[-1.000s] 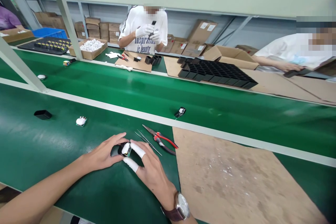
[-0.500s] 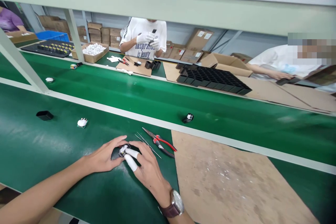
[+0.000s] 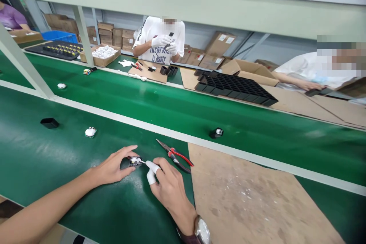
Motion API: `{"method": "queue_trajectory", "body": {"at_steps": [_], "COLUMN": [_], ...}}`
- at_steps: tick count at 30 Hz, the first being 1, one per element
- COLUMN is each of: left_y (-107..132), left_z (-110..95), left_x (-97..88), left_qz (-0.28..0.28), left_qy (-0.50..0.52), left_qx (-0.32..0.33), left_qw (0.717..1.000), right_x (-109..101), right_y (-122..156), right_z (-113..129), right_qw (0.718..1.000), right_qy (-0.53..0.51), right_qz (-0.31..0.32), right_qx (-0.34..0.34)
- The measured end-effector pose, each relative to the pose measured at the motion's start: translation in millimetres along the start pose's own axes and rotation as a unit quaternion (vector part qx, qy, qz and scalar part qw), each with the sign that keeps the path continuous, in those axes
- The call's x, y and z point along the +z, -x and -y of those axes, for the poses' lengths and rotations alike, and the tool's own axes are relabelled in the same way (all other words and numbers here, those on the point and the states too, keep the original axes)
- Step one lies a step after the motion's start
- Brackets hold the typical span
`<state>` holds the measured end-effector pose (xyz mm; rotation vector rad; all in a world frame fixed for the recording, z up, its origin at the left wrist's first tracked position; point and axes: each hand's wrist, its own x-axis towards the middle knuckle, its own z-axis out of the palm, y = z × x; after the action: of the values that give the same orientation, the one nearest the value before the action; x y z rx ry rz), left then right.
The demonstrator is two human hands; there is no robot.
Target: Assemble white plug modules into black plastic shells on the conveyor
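Note:
My left hand (image 3: 116, 166) is closed round a small black plastic housing (image 3: 132, 163), gripping it between thumb and fingers at the table top. White material and a bit of circuitry show in its open end. My right hand (image 3: 168, 183), with white finger cots on thumb and forefinger, pinches a pair of tweezers (image 3: 143, 162); only their thin pale tip shows, reaching to the housing's opening. The rest of them is hidden by the fingers. Just beyond my right hand lie red-and-black long-nose pliers (image 3: 174, 155).
Left on the bench are an empty black housing (image 3: 49, 123) and a white-topped circuit board (image 3: 90, 132). A filled housing (image 3: 216, 133) is on the green belt (image 3: 160, 99). Cardboard (image 3: 257, 190) covers the bench at right. Co-workers sit opposite, near a block of black housings (image 3: 237, 87).
The tweezers have left their place beside the pliers and are in my right hand. That hand has drawn back rightward from the housing. The filled housing on the belt has shifted right.

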<state>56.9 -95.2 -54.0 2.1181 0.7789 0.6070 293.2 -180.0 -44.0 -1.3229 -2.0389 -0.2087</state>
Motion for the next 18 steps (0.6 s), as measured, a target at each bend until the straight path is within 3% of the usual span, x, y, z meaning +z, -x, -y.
{"method": "queue_trajectory", "body": {"at_steps": [9, 18], "left_y": [0.8, 0.9], "left_z": [0.5, -2.0], "left_x": [-0.8, -2.9], "left_qz": [0.015, 0.047], "left_qy": [-0.005, 0.006], "left_qx": [-0.010, -0.004], "left_qw": [1.000, 0.999], "right_x": [-4.6, 0.7], "right_y": [-2.4, -8.3], "right_z": [-2.4, -2.8], "right_qw": [0.997, 0.999], "right_qy": [0.075, 0.002], "right_qz": [0.013, 0.026], "right_qx": [-0.033, -0.034]}}
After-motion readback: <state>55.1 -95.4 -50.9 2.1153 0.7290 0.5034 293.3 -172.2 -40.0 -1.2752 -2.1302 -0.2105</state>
